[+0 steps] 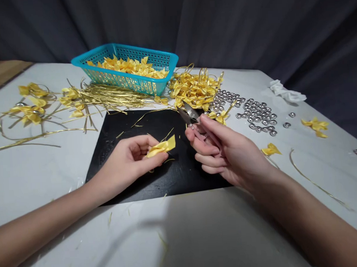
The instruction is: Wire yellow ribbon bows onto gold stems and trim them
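My left hand [132, 158] pinches a folded yellow ribbon piece [161, 146] over the black mat [121, 128], fingers curled closed around it. My right hand [224, 151] grips a small pair of scissors [188, 113] whose blades point up and away, a little to the right of the ribbon and not touching it. A thin gold wire seems to hang from the ribbon under my left fingers, mostly hidden.
A teal basket [128, 80] of yellow ribbon pieces stands at the back. Gold wires [104, 95] and finished bows [30, 107] lie at the left, a heap of looped bows [194, 89] and silver beads [257, 115] at the right. White cloth [285, 92] lies far right.
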{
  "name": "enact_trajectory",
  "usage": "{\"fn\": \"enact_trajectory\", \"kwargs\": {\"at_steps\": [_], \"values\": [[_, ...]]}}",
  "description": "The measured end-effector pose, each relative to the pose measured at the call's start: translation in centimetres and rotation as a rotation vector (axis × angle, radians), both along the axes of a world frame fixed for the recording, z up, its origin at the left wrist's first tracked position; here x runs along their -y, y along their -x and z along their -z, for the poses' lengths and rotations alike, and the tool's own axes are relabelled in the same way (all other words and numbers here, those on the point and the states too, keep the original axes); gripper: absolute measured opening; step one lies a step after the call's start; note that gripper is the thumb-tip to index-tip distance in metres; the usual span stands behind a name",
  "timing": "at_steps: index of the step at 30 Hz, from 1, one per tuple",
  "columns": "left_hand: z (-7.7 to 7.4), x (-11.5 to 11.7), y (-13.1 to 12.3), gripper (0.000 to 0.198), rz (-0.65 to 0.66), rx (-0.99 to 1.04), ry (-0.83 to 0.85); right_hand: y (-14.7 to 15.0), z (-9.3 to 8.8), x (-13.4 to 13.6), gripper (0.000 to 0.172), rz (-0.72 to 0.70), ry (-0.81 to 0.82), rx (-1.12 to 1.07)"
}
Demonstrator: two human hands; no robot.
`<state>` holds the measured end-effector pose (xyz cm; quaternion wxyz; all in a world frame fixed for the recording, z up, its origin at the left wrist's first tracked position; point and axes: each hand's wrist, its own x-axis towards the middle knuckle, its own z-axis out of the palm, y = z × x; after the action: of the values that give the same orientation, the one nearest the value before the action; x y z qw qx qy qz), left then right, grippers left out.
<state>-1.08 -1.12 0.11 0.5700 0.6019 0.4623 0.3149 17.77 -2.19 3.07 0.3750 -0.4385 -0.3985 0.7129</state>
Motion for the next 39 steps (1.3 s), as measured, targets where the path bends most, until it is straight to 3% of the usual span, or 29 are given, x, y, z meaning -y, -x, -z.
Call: {"fn": "enact_trajectory", "kwargs": {"at_steps": [6,9,13,17,23,26,29,30,32,34,37,39], "values": [[0.0,0.3,-0.2,0.025,0.142,-0.109,-0.054,0.9,1.3,0.5,0.029,-0.085,-0.14,0.26],[-0.1,0.3,-0.3,0.028,0.135,-0.129,-0.078,0.8,1.4,0.5,0.026,-0.025,-0.147,0.24],[-0.2,0.4,-0.2,0.029,0.036,-0.142,-0.151,0.4,1.0,0.0,0.024,0.198,-0.097,0.161],[-0.1,0.4,0.2,0.032,-0.067,-0.125,-0.204,0.0,1.2,-0.5,0.02,0.362,-0.138,0.264],[-0.3,0.7,0.4,0.031,-0.201,-0.113,-0.266,0.0,1.7,-0.8,0.025,0.35,-0.172,0.363],[-0.2,0.6,0.0,0.033,-0.226,-0.197,-0.248,0.2,1.6,-0.6,0.026,0.306,-0.09,0.293],[0.3,0.2,-0.2,0.015,-0.314,-0.182,-0.256,0.4,1.4,-0.4,0.025,0.256,0.006,0.223],[0.4,0.2,-0.2,0.019,-0.324,-0.172,-0.29,0.5,1.4,-0.3,0.025,0.244,0.02,0.23],[0.4,0.3,-0.3,0.028,-0.264,-0.186,-0.365,0.7,1.4,-0.2,0.025,0.215,0.024,0.266],[0.2,0.4,-0.3,0.023,-0.133,-0.227,-0.394,0.8,1.5,0.0,0.025,0.157,0.023,0.278],[-0.3,0.6,-0.3,0.018,0.018,-0.24,-0.335,0.9,1.5,0.3,0.026,0.047,0.032,0.261],[-0.5,0.5,-0.4,0.019,0.038,-0.214,-0.262,0.9,1.4,0.3,0.03,0.031,0.029,0.262]]}}
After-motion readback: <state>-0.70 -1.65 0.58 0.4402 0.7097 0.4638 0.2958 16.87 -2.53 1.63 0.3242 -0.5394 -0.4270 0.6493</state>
